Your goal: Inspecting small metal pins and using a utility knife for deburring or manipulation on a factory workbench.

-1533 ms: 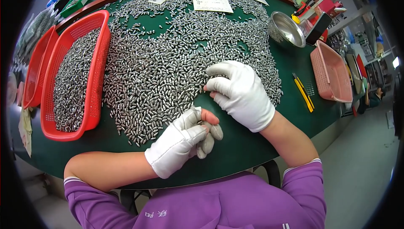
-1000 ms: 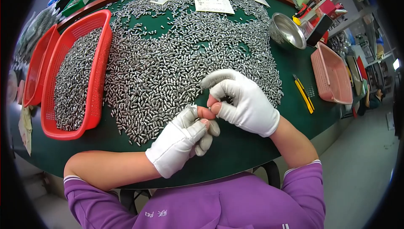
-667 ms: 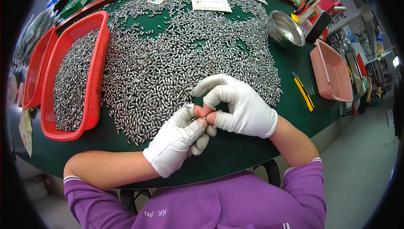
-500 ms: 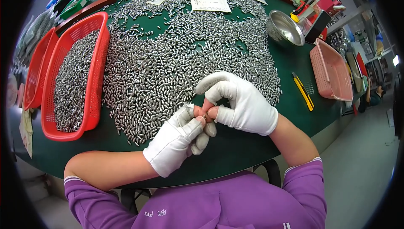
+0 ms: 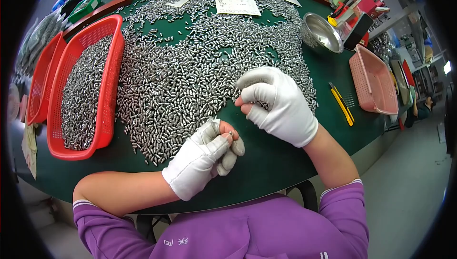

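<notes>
Many small silvery metal pieces [image 5: 176, 75] with a narrow waist lie spread over the green table. My left hand [image 5: 202, 156], in a white glove with bare thumb and index tips, is closed in a pinch at the pile's near edge. A tiny metal piece [image 5: 231, 133] shows between those fingertips. Up and to the right, my right hand [image 5: 281, 106], gloved the same way, has its thumb and index tip drawn together beside the pile. Its other fingers curl inward. What its pinch holds, if anything, is too small to make out.
A red plastic basket [image 5: 117, 68] full of the same pieces stands on the left, with another red basket [image 5: 40, 85] beside it. Paper slips [image 5: 237, 5] lie on the pile. To the right are a steel bowl [image 5: 323, 32], a yellow cutter [image 5: 342, 104] and a pink basket [image 5: 373, 80].
My right hand has parted from the left and moved up and right to the pile's edge. My left hand keeps its place and its pinch.
</notes>
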`<action>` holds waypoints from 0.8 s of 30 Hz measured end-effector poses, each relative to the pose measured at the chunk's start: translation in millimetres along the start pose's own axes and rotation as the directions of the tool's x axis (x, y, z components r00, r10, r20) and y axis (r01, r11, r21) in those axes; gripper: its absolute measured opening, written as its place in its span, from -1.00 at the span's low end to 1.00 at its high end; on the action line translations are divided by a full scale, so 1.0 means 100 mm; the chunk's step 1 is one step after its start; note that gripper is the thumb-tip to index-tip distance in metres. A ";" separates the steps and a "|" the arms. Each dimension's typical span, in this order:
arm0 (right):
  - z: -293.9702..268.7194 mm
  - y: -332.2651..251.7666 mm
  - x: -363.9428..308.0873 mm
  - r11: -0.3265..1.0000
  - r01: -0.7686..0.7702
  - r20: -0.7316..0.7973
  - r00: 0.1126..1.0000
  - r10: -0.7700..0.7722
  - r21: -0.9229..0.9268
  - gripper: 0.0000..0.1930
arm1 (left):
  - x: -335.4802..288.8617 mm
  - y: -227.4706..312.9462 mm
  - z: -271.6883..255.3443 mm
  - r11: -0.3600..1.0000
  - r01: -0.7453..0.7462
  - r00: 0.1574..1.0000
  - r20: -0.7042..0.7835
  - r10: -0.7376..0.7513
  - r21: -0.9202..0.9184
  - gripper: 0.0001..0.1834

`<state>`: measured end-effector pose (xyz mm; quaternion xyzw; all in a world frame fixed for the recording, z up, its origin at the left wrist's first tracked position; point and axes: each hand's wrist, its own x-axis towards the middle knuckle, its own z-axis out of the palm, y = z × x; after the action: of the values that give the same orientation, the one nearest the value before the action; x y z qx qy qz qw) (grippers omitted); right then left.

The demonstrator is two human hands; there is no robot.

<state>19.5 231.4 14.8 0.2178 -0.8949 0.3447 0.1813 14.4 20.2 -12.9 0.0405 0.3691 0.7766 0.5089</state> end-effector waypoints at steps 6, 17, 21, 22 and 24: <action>-0.02 0.10 0.00 0.974 -0.006 -0.007 1.000 0.004 -0.228 -0.86 | 0.00 0.01 0.00 1.000 0.020 1.000 0.018 -0.020 0.000 -0.81; 0.06 0.05 0.01 0.946 0.073 0.114 0.993 -0.038 -0.316 -0.85 | 0.00 0.03 0.01 1.000 0.024 0.999 0.034 -0.024 0.013 -0.80; 0.06 0.04 0.05 0.989 0.140 0.056 0.989 -0.137 -0.053 -0.85 | 0.00 0.02 0.02 0.999 0.032 0.999 -0.007 -0.032 0.027 -0.80; 0.05 0.02 0.05 0.984 0.178 0.049 0.983 -0.178 0.014 -0.83 | 0.01 0.02 0.03 0.999 0.037 0.999 -0.021 -0.036 0.024 -0.79; 0.10 0.00 0.04 0.965 0.255 -0.010 0.967 -0.255 0.068 -0.82 | 0.01 0.01 0.03 0.999 0.032 0.999 -0.021 -0.032 0.030 -0.79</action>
<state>14.4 223.8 9.9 0.3370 -0.8471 0.3490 0.2169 14.2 21.9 -10.3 0.0343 0.3866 0.7631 0.5167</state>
